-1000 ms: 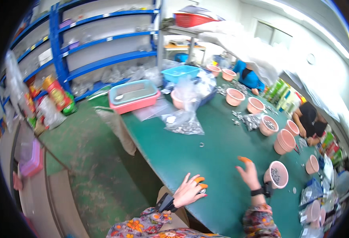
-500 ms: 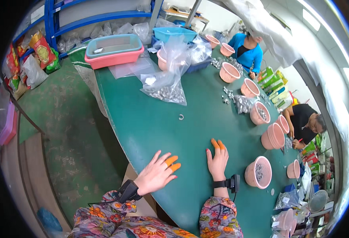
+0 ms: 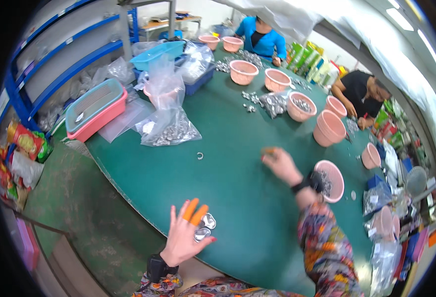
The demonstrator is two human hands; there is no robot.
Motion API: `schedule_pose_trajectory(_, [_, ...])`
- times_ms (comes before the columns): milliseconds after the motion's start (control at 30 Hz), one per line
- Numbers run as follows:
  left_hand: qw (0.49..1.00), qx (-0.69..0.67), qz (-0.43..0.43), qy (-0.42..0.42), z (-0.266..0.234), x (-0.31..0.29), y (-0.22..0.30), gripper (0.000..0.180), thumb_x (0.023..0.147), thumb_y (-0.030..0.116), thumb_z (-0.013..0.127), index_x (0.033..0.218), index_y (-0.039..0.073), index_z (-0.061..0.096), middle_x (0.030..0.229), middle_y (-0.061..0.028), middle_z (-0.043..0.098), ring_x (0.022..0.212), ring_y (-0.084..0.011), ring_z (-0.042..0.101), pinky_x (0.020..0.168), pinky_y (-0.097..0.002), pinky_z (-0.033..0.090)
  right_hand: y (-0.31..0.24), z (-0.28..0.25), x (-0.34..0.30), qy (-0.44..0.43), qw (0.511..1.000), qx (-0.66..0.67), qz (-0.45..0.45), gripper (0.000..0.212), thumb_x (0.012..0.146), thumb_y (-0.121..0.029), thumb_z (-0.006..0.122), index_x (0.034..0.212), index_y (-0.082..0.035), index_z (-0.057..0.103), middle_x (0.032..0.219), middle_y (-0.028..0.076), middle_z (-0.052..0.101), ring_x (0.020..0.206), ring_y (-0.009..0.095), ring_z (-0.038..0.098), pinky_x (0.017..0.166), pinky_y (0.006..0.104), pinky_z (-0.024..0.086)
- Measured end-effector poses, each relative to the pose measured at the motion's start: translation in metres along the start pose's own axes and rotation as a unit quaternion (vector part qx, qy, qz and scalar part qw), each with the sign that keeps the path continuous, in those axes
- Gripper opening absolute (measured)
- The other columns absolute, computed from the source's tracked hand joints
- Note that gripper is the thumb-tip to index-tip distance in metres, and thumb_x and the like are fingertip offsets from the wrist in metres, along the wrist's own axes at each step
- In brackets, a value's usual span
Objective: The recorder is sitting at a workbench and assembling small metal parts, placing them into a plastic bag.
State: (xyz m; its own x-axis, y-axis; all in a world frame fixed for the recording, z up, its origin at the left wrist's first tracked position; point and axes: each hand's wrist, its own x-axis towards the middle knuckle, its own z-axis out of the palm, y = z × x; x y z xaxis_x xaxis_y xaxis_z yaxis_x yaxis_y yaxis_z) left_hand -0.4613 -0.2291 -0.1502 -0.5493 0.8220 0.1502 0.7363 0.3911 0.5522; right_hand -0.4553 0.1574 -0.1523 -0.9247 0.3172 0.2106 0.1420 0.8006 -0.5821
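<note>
My left hand [image 3: 185, 233] is palm down near the front edge of the green table [image 3: 237, 198]. Its fingers are spread, and two of them wear orange finger covers. Right beside it, between thumb and fingers, lie shiny silver oval metal pieces [image 3: 208, 221], partly hidden by the hand. Farther out to the right, my right hand [image 3: 283, 167] hovers over the table, smeared by motion; its fingers look bent, and what they hold, if anything, cannot be made out. A small C-shaped metal ring [image 3: 200, 156] lies alone beyond my left hand.
A pink basket [image 3: 335, 180] with metal parts stands beside my right wrist. Stacked pink baskets [image 3: 328, 129] and several more line the far right. A clear bag of metal parts [image 3: 171, 129] and a pink tray [image 3: 99, 119] sit at the left. Two people work across the table.
My right hand has moved forward, its forearm now reaching farther across. The silver oval pieces now show beside my left hand. The whole view has turned toward the right.
</note>
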Motion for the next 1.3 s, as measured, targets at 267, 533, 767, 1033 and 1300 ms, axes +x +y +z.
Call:
schedule_pose_trajectory(267, [0.987,0.095,-0.099,0.088,0.005,0.019,-0.036,0.064,0.079,0.034,0.068,0.128,-0.002,0.047,0.138,-0.025,0.039,0.131,-0.0448,0.03,0.111,-0.0604,0.013,0.121,-0.049,0.137,0.176,0.913,0.208,0.303,0.045,0.085,-0.032,0.067,0.119,-0.005,0.059,0.104,0.01,0.064,0.085,0.026,0.065,0.071,0.0366,0.053])
schedule_pose_trajectory(533, [0.986,0.066,-0.124,0.088,-0.008,0.018,-0.038,0.065,0.08,0.031,0.065,0.134,0.004,0.044,0.142,-0.0211,0.038,0.131,-0.0417,0.032,0.111,-0.0578,0.017,0.157,-0.001,0.211,0.358,0.67,0.604,0.241,0.044,0.084,-0.026,0.072,0.124,-0.02,0.054,0.111,0.006,0.055,0.078,0.025,0.056,0.062,0.0337,0.05])
schedule_pose_trajectory(767, [0.984,0.061,-0.132,0.099,-0.013,0.022,-0.038,0.067,0.074,0.033,0.071,0.13,0.004,0.047,0.139,-0.0206,0.041,0.13,-0.0407,0.034,0.111,-0.0573,0.019,0.179,0.017,0.245,0.422,0.645,0.536,0.343,0.038,0.082,-0.025,0.074,0.112,-0.008,0.058,0.099,0.003,0.062,0.073,0.019,0.058,0.053,0.0331,0.044])
schedule_pose_trajectory(1033, [0.979,0.073,-0.128,0.14,-0.005,0.02,-0.036,0.061,0.074,0.035,0.072,0.121,0.0,0.054,0.134,-0.0214,0.046,0.129,-0.0414,0.036,0.109,-0.0591,0.019,0.125,0.032,0.22,0.438,0.63,0.612,0.19,0.013,0.092,-0.014,0.06,0.105,-0.013,0.057,0.086,-0.001,0.059,0.06,0.011,0.052,0.04,0.0236,0.034])
schedule_pose_trajectory(1300, [0.975,0.093,-0.095,0.18,0.011,0.011,-0.046,0.058,0.076,0.034,0.072,0.119,0.0,0.055,0.131,-0.021,0.048,0.128,-0.0403,0.038,0.109,-0.058,0.021,0.06,0.008,0.122,0.36,0.848,0.375,0.108,0.019,0.086,-0.005,0.063,0.103,0.002,0.061,0.084,0.001,0.061,0.073,0.008,0.051,0.065,0.0251,0.043])
